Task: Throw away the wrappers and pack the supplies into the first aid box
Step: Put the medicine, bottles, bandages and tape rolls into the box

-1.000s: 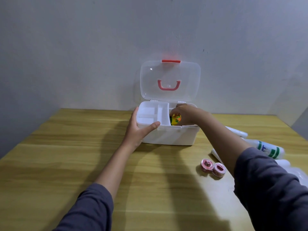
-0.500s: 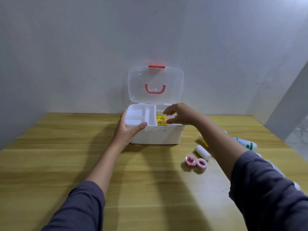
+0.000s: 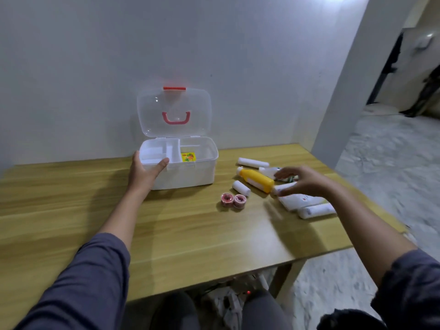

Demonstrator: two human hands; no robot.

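Wooden table (image 3: 190,234) against a grey wall carries the open first aid box (image 3: 190,172), far left. Left hand (image 3: 145,172) grips its near-left corner. Right hand (image 3: 302,182), fingers spread and holding nothing, hovers over the yellow bottle (image 3: 257,181) and bandage rolls (image 3: 241,188).

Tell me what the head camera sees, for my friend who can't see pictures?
A left hand holds an open white first aid box on a wooden table, while the open right hand hovers over a yellow bottle and white rolls and bottles beside it.
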